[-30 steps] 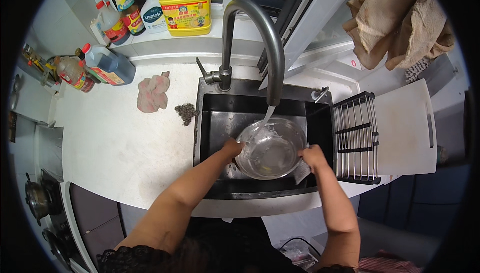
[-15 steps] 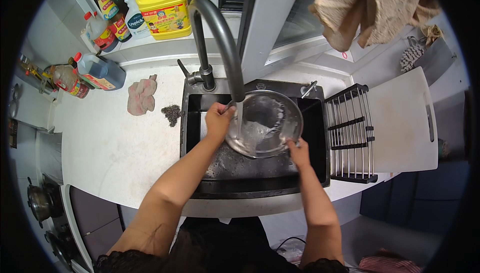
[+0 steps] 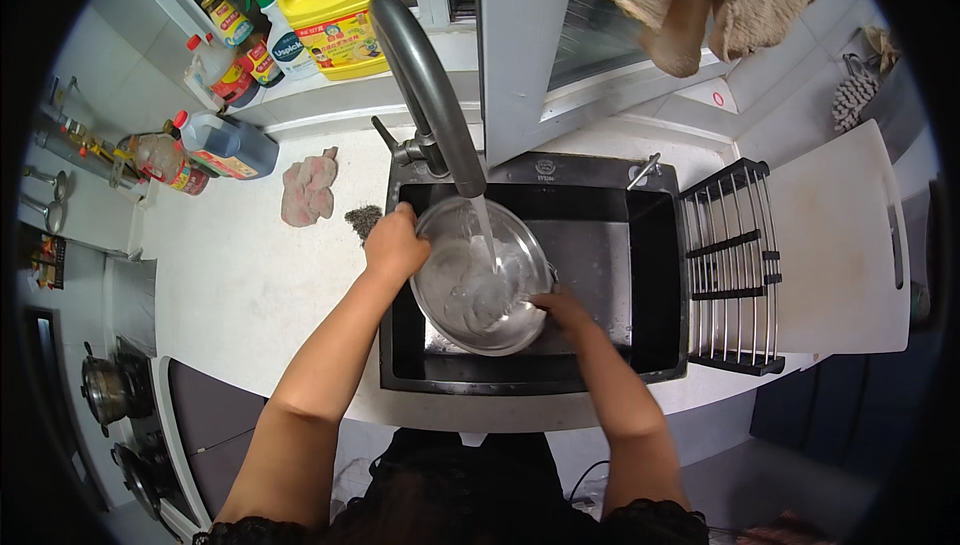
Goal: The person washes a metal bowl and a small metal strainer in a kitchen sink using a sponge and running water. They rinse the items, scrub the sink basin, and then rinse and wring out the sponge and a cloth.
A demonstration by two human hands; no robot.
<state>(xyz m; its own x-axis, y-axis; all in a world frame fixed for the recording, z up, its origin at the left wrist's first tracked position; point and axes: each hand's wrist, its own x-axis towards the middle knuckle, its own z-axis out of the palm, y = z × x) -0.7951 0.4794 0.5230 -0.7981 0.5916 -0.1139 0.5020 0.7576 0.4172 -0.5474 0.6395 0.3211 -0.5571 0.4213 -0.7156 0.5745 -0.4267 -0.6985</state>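
A round, shiny metal pan (image 3: pixel 452 320) is held tilted over the left side of the black sink (image 3: pixel 600 373). Water from the dark faucet (image 3: pixel 470 165) runs into it and swirls inside. My left hand (image 3: pixel 396 243) grips the pan's upper left rim, with the thumb toward the back. At the lower right edge, my right hand (image 3: pixel 562 307) is closed on the rim, its fingers partly hidden. What looks like a small handle shows just above that hand.
Left of the sink lie a dark scrubber (image 3: pixel 364 222) and a pinkish cloth (image 3: pixel 309 188). A yellow pump jug (image 3: pixel 335 30) stands among bottles on the sill. A black-and-silver rack (image 3: pixel 735 270) and a white cutting board (image 3: pixel 840 245) are at the right.
Both hands have brought the pan left and toward me, and its tilt has changed. The stream now lands in the middle of it. The whole view has shifted slightly.
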